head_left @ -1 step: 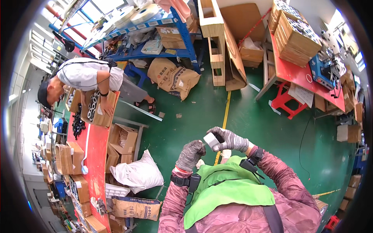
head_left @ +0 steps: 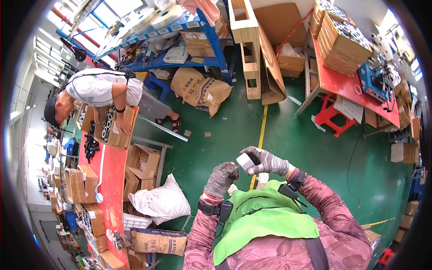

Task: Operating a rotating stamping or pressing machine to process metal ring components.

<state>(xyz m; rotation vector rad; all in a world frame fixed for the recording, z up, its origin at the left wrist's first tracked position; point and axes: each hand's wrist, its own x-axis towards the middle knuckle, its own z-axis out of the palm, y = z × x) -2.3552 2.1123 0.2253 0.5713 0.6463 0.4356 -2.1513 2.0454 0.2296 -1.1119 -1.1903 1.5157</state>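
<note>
In front of my green apron, a small white block-shaped object (head_left: 245, 161) is held up in my right hand (head_left: 269, 162), whose grey glove wraps round its side. Just left of it, my left hand (head_left: 221, 179) is closed in a darker grey glove. Its fingertips come close to the white object's left end; a thin bit seems to show between them, too small to name. Both hands are held over the green floor, with dark straps and small devices on the wrists.
A red-topped bench (head_left: 112, 180) with cartons runs along the left, where another person (head_left: 105, 87) bends over a box of rings. A white sack (head_left: 162, 198) lies beside it. Ahead are a brown sack (head_left: 200, 90) and blue shelving (head_left: 215, 49); at right, a red stool (head_left: 333, 118).
</note>
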